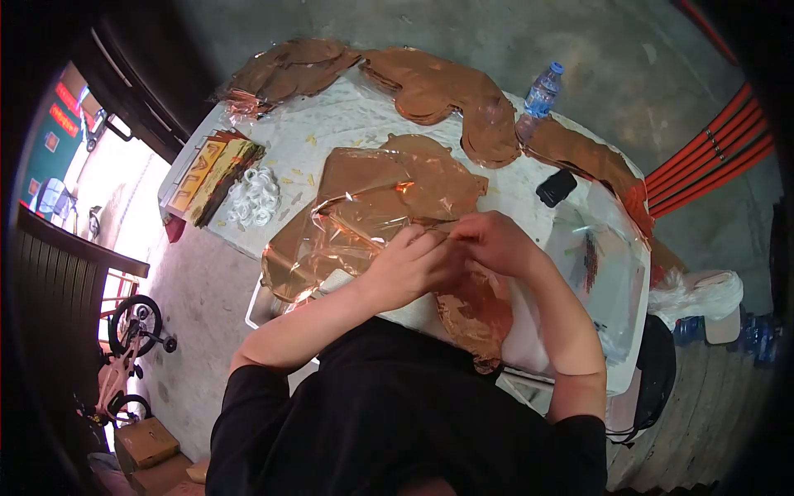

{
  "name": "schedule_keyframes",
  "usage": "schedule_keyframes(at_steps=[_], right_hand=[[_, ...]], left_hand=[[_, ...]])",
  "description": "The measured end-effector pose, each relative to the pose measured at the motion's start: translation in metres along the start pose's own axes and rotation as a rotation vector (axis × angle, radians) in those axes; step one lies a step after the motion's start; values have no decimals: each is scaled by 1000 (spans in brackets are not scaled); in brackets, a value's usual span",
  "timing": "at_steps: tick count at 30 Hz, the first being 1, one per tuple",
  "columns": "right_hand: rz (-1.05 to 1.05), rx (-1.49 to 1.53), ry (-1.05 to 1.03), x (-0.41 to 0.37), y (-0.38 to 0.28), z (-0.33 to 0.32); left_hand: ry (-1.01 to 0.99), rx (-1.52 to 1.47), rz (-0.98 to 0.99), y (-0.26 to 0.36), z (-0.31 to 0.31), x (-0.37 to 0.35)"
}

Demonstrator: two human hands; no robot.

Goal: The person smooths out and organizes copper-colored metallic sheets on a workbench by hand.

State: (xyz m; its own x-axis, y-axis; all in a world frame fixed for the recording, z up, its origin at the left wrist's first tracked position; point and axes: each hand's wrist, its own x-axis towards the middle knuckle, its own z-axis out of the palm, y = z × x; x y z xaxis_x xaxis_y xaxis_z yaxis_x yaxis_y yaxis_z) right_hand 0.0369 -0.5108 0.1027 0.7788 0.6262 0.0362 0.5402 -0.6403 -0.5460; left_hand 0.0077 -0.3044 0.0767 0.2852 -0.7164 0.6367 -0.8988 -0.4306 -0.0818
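Over the front middle of the table lies a flat, shiny copper-coloured foil balloon (pixel 364 178), creased and partly folded, with one end hanging toward my lap. My left hand (pixel 411 263) is closed on its foil, fingers curled. Right beside it, my right hand (pixel 500 241) pinches the same foil near a dark edge. The fingertips of both hands are close together and partly hidden, so whether a smaller item is between them cannot be made out.
Stacks of flat copper foil shapes (pixel 438 78) line the table's far edge, near a water bottle (pixel 543 91). A black object (pixel 556 188) lies right of the balloon. White ribbon coils (pixel 255 198) and printed packets (pixel 211 178) lie left. A clear plastic bag (pixel 591 264) lies at right.
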Motion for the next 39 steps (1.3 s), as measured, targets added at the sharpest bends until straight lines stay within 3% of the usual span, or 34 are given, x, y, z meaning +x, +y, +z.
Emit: schedule_keyframes(at_steps=[2,10,12,16,19,20,21,23,25,27,28,30,32,34,35,37,38,39], right_hand=[[-42,258,-115,2,10,-1],[109,320,-135,5,10,-2],[134,322,-121,6,13,-1],[250,248,180,15,30,2],[270,83,454,28,31,-19],[283,-7,590,31,30,-25],[290,-8,590,34,35,-22],[272,305,719,45,39,-15],[335,474,676,46,35,-13],[147,481,684,42,30,-16],[278,482,552,33,22,-24],[287,342,441,21,3,-33],[287,203,330,13,-19,-39],[52,-124,596,10,-47,-39],[54,-123,597,7,-56,-39],[-354,-127,635,-1,-68,-36],[-397,-11,500,-7,-67,-25],[-394,-10,500,-10,-64,-14]], left_hand=[[10,-68,41,-6,3,2],[76,-70,17,-13,11,3],[184,-40,113,-14,12,5],[68,-74,267,-10,3,0],[-26,-182,144,-4,9,-19],[-123,-189,12,0,7,-24],[-219,-194,-121,6,6,-27],[-244,-195,-231,15,-2,-25],[-270,-189,-357,17,-12,-23],[-205,-386,-421,17,-18,-23],[-206,-390,-423,14,-22,-20],[-58,-319,-290,0,-32,-13],[-135,-233,-253,-13,-45,-5],[-279,-202,-228,-23,-50,-10],[-281,-203,-227,-26,-55,-14],[-348,-143,-213,-28,-64,-20],[-351,-148,-213,-28,-67,-24],[-317,-105,-215,-28,-69,-28]])
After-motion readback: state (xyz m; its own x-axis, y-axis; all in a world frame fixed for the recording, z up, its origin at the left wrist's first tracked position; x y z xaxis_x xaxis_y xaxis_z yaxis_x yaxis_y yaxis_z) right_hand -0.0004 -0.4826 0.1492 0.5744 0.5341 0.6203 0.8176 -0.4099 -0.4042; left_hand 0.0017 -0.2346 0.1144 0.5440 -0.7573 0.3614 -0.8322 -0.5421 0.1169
